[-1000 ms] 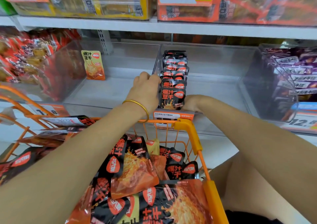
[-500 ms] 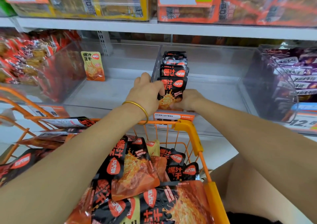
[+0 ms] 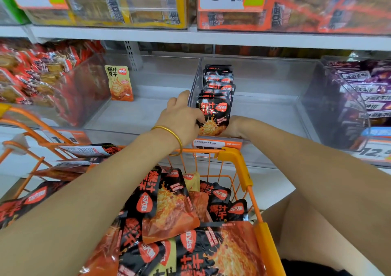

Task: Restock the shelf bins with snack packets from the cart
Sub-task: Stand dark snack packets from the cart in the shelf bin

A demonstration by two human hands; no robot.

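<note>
A row of black snack packets (image 3: 219,81) stands upright along the left wall of a clear shelf bin (image 3: 275,106). The front black packet (image 3: 214,115) stands at the bin's front edge. My left hand (image 3: 179,117), with a gold bangle on the wrist, grips its left side. My right hand (image 3: 231,126) holds its lower right corner, fingers partly hidden behind the packet. Below, the orange cart (image 3: 237,163) is heaped with black and orange packets (image 3: 169,208).
The clear bin to the left (image 3: 148,110) holds one orange packet (image 3: 119,83) leaning at its back. Red packets (image 3: 42,74) fill the far-left bin, purple ones (image 3: 364,93) the right bin. An upper shelf (image 3: 190,36) carries boxes and price tags.
The front packet went from leaning forward to standing upright at the bin's front. Both hands stayed on it, and my right hand slid in under its right corner.
</note>
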